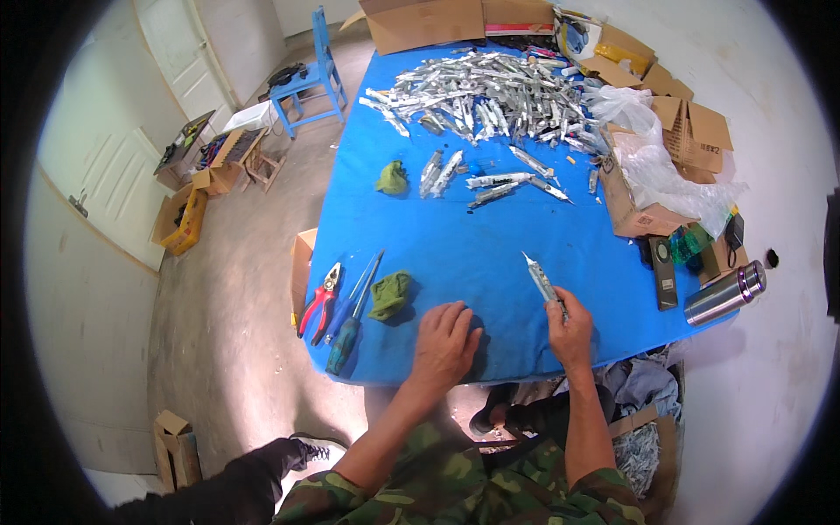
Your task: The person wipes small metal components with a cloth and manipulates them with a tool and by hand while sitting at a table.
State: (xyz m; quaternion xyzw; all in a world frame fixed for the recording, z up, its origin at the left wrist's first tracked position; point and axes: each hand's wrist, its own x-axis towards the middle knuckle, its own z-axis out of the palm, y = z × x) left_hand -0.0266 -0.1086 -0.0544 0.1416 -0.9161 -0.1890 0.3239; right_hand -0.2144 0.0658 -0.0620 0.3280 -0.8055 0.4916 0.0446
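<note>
My right hand (570, 331) is closed around a slim white-and-grey pen-shaped tube (541, 280), its thin pointed tip aimed away from me. My left hand (443, 346) lies palm down on the blue tablecloth (472, 262) near the front edge, fingers slightly bent and holding nothing. Left of it sits a crumpled green cloth (390, 295). Beside that lie a screwdriver (345, 343) with a teal handle, a blue-handled screwdriver (339, 320) and red-handled pliers (319, 308). Farther off, several similar tubes (499, 181) lie loose.
A large heap of tubes (490, 92) covers the table's far part. A second green cloth (392, 178) lies left. Along the right edge stand a cardboard box with plastic wrap (643, 206), a dark narrow box (663, 276) and a steel flask (724, 295). A blue chair (306, 83) stands far left.
</note>
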